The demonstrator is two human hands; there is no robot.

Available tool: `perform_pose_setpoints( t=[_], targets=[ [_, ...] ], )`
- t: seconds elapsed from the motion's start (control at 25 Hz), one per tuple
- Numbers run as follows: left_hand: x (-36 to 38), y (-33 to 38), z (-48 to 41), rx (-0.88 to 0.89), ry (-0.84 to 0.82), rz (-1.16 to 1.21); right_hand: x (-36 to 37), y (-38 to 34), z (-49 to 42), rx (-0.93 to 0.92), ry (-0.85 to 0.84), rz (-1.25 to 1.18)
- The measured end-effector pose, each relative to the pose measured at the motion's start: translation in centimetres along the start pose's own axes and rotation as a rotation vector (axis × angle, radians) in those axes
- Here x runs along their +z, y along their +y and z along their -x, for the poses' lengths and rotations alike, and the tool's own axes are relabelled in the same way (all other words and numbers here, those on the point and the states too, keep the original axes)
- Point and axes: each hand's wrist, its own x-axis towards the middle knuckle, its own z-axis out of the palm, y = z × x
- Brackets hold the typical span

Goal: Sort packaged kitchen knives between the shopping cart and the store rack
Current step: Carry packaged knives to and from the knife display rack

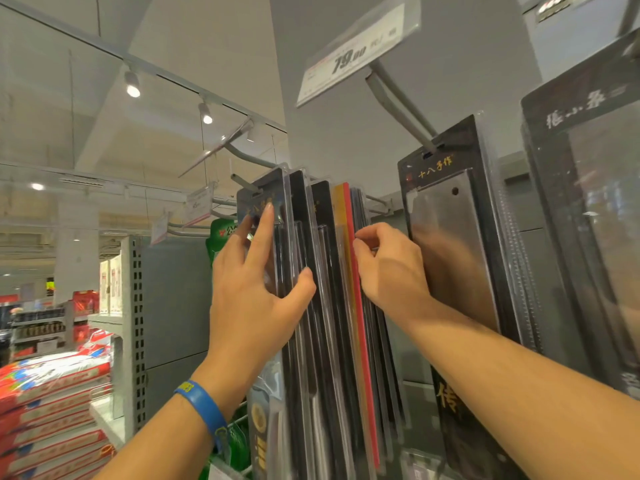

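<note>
Your left hand point(252, 299) presses the front pack point(273, 188), fingers apart. Your right hand point(388, 268) pinches the red pack point(365, 358); tug crooked and packs may fall off the hook point(242, 181).

You stood in a shop. The price tag point(356, 51) reading 79.00 sat on a display hook point(398, 98). Below it hung packaged knives point(322, 271). Far to its lower left were stacked sacks point(52, 393) and stocked shelves point(38, 327).
</note>
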Motion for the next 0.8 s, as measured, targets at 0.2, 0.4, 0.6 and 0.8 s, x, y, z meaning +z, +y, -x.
perform_pose_setpoints(
  t=[0.2,0.4,0.6,0.8],
  targets=[
    [0.0,0.0,0.0,0.001,-0.004,-0.012,0.7,0.4,-1.6,0.214,-0.123,-0.155],
    [-0.2,0.0,0.1,-0.009,-0.015,-0.014,1.2,0.4,-0.8,0.144,-0.225,-0.268],
    [-0.1,0.3,0.0,-0.011,-0.017,-0.006,0.6,0.5,0.0,0.012,-0.162,-0.257],
    [-0.5,0.3,0.2,-0.012,-0.032,0.007,0.3,1.2,-1.6,0.166,0.002,-0.043]
  ],
)
